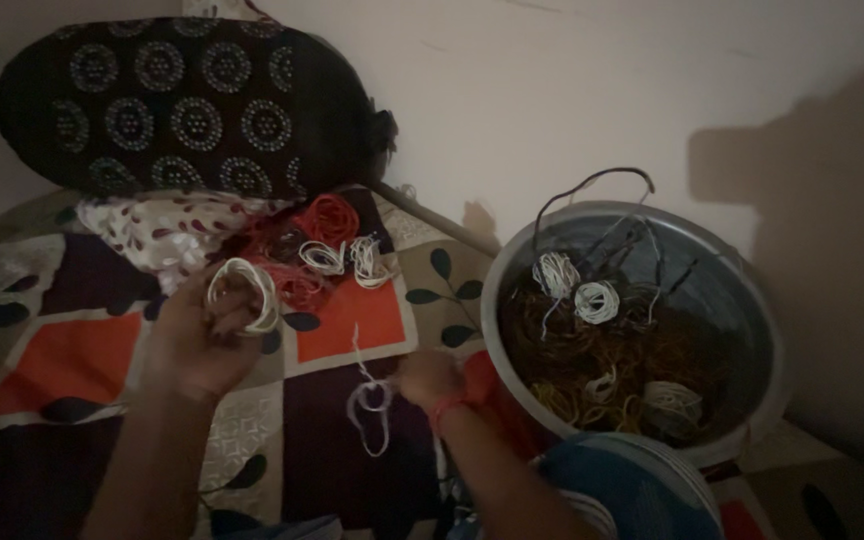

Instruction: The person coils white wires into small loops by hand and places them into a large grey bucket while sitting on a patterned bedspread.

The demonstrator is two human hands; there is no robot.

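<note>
Two hands over patchwork bed cover (352, 330): left hand (197, 335) curled round white thread coil (242, 295), kept raised for winding; right hand (430, 378) pinched on loose white strand (370, 405), feeding slack; finished coils (347, 258) ahead, metal tub (752, 330) of tangled wire alongside for reach.

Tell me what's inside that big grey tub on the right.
The tub holds a tangle of dark and yellowish wire, with small white wire coils on top and a few dark strands arching over the rim. The tub's bottom is covered by the pile.
</note>
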